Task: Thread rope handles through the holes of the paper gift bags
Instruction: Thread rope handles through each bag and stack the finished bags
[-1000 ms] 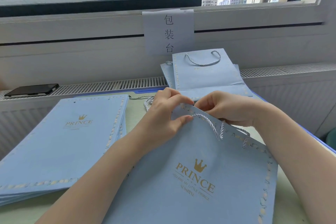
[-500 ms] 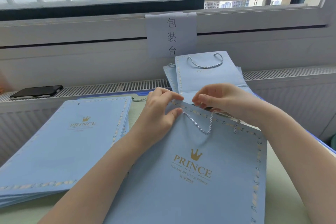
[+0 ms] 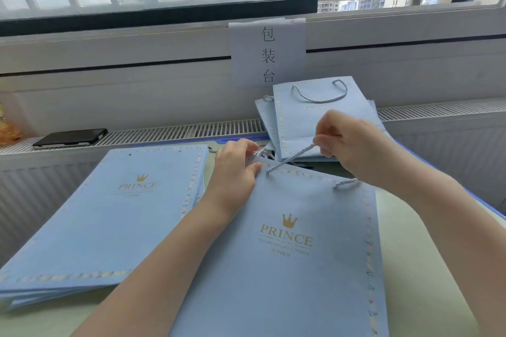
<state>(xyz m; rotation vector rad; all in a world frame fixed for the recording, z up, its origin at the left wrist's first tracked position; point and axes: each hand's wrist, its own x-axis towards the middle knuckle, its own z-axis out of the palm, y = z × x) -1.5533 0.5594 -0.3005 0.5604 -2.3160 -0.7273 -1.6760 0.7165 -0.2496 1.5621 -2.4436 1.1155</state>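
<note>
Pinching the rope (image 3: pixel 293 157), right-hand fingers (image 3: pixel 321 142) hover above the bag (image 3: pixel 287 268)

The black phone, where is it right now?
The black phone lies flat on the white radiator grille at far left of the head view, beyond the stack of flat blue paper bags.

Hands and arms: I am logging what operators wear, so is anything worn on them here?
No. The left hand and right hand are bare, without gloves, rings or a watch, and both forearms are uncovered up to the frame edge, with no sleeve in view.
</note>
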